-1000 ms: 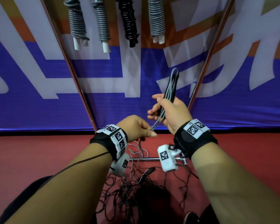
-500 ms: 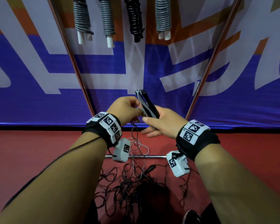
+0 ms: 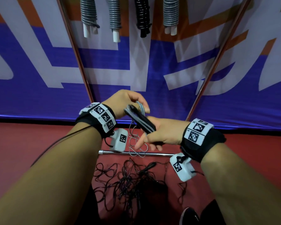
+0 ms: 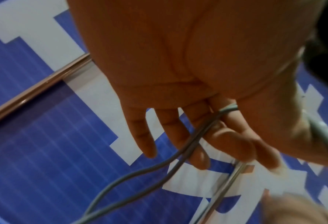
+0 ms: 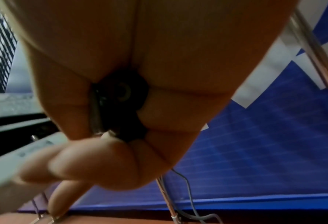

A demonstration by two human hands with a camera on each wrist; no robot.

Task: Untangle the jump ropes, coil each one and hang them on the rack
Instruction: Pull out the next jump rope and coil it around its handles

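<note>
In the head view my right hand [image 3: 146, 138] grips the black handles of a grey jump rope [image 3: 140, 119], the bundle slanting up to the left. The right wrist view shows the handle ends [image 5: 123, 97] clamped in my curled fingers. My left hand [image 3: 143, 108] sits just above the bundle's upper end and pinches a loop of the grey cord [image 3: 140, 105]. In the left wrist view that cord [image 4: 227, 109] passes between thumb and forefinger and trails down. Loose grey cord [image 3: 135, 143] hangs below both hands to the floor.
Several coiled ropes hang at the top: grey ones [image 3: 88, 12] and a black one [image 3: 142, 13]. Copper rack poles [image 3: 75, 51] slant either side. A metal bar [image 3: 152, 154] lies on the red floor, and a tangle of dark ropes [image 3: 128, 184] is in front of it.
My right hand has lowered the handle bundle and tipped it from upright to slanting left. My left hand has risen from below the bundle to its upper end with the cord.
</note>
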